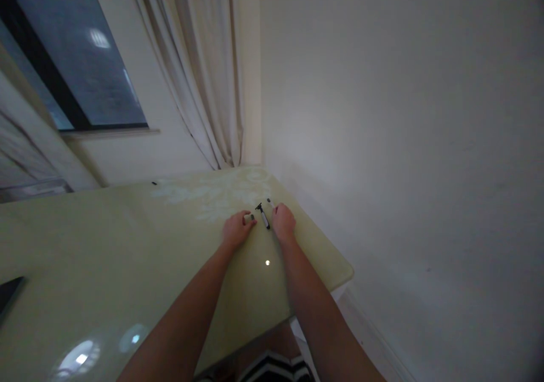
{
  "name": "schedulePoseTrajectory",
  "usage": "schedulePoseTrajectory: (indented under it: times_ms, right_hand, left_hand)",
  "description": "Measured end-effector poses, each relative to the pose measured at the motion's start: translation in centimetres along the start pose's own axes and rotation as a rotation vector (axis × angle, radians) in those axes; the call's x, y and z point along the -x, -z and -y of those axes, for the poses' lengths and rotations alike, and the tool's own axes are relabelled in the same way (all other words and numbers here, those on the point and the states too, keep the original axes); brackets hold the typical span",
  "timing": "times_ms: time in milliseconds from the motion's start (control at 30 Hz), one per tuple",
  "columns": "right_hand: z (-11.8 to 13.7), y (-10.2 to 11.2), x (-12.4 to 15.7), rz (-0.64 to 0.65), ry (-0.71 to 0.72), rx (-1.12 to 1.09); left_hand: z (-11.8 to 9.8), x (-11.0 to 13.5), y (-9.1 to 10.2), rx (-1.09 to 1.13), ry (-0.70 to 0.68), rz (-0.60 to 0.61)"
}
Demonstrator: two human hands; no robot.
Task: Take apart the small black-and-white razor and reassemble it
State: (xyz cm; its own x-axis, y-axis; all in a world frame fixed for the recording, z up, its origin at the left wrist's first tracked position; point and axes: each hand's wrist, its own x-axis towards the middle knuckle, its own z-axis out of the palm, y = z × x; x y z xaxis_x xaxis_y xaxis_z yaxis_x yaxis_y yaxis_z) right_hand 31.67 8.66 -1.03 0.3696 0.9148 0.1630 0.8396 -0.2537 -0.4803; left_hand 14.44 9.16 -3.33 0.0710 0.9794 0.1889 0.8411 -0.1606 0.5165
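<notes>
A razor (pixel 264 217) with a dark head and a grey-and-black handle lies on the table (pixel 161 257), between my hands. My left hand (pixel 238 229) is to its left, thumb and fingers closed around a small dark-and-light piece (pixel 252 217) whose kind is too small to make out. On the razor's other side, my right hand (pixel 284 222) is closed on a thin white stick with a dark oval tip (pixel 269 200), shaped like a toothbrush. Only its far end shows; my fingers hide the rest.
A wall (pixel 382 144) runs close along the table's right edge. Behind the table hang curtains (pixel 204 76) beside a window (pixel 85 47). A small dark object (pixel 154 183) lies near the back edge, and a dark flat object (pixel 9 296) at the far left.
</notes>
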Motion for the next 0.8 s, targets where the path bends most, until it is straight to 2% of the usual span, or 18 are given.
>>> schedulePoseTrajectory:
  times_ms: [200, 400, 633, 800]
  right_hand:
    - [-0.6, -1.3, 0.0, -0.074, 0.053, 0.022]
    - [-1.0, -1.6, -0.3, -0.067, 0.047, -0.019]
    - [-1.2, -1.6, -0.9, -0.136, 0.000, -0.147]
    - [-1.2, -1.1, -1.1, -0.179, -0.083, -0.220]
  left_hand:
    - [-0.1, 0.0, 0.0, -0.011, 0.001, 0.008]
    - [-0.5, 0.2, 0.1, 0.001, 0.037, -0.014]
    - [-0.5, 1.0, 0.7, 0.041, 0.128, -0.142]
    - [-0.3, 2.1, 1.1, 0.097, 0.069, -0.162]
